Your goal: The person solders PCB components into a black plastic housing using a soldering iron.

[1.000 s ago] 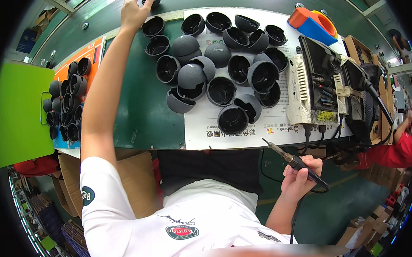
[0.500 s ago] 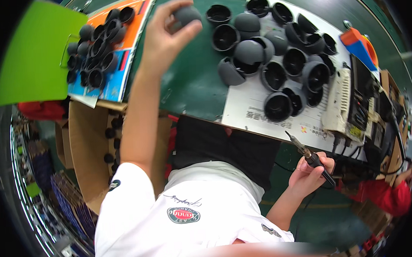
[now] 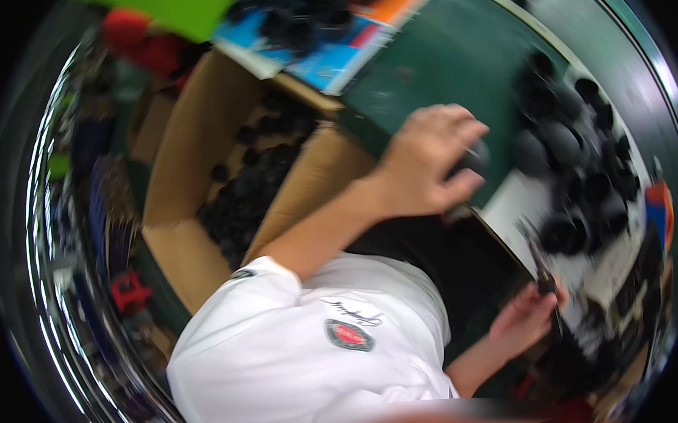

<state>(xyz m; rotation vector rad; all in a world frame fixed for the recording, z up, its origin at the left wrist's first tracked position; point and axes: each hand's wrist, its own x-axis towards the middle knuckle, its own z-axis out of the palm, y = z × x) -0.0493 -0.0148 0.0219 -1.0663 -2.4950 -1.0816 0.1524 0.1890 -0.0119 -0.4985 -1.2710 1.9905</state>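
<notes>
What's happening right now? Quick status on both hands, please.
Left hand closed round a dark round shell, above the green bench edge. Right hand grips a soldering iron. Open carton of dark parts below left. View blurred.

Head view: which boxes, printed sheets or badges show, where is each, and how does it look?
Cardboard box: left of the green table, open, brown, holding dark round parts.
Printed sheet: table's upper edge, blue and orange, under black parts.
Badge: on the white shirt, oval, red and green.

Two hands, one cardboard box (image 3: 201, 164), one dark tool (image 3: 545, 278), black shells (image 3: 571, 163) too blurred to count.
</notes>
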